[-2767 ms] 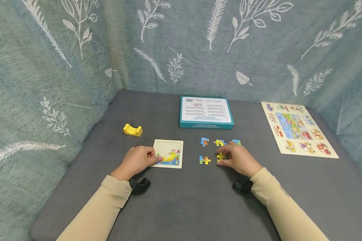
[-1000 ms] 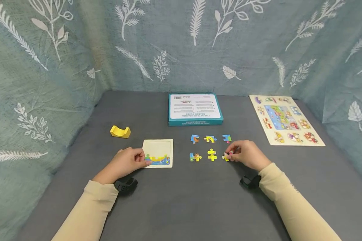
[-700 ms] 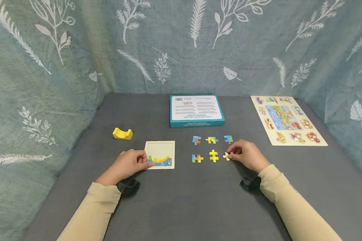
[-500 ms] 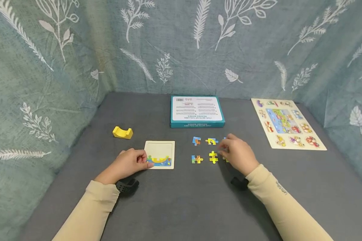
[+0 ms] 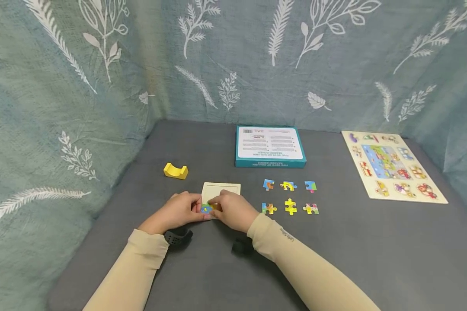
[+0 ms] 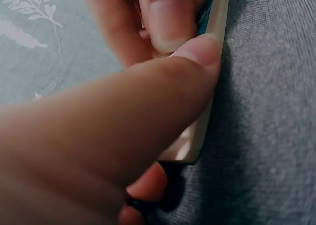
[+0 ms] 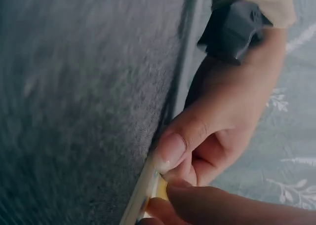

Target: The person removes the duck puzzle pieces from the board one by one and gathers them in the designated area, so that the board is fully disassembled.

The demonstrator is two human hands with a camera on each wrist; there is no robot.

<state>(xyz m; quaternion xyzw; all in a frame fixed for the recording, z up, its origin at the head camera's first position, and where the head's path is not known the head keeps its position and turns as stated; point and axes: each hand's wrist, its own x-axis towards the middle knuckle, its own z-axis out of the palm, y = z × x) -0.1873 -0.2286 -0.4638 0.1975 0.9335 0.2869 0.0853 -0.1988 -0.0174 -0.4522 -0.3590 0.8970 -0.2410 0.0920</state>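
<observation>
My left hand (image 5: 179, 211) grips the left side of a small wooden puzzle tray (image 5: 222, 186), its thumb along the front edge. Reaching over the tray, my right hand (image 5: 233, 209) has thumb and forefinger bent at the front row, pinching a blue, green and yellow puzzle piece (image 5: 206, 209). Whether that piece is raised is hidden. The right wrist view shows a sliver of yellow piece (image 7: 161, 188) between the hands. Loose puzzle pieces lie in two rows to the tray's right, among them a rainbow piece (image 5: 288, 186), a yellow one (image 5: 290, 207) and a pink-tinted one (image 5: 311, 209).
Behind the loose pieces a teal cardboard box (image 5: 270, 147) lies flat. A large wooden puzzle board (image 5: 395, 168) rests at the right. At the left stands a yellow curved block (image 5: 176, 171). Patterned curtains surround the grey tabletop (image 5: 218, 272).
My right hand let go of the pink-tinted piece, leaving it at the end of the near row, and crossed left to the tray. The left hand kept its hold on the tray.
</observation>
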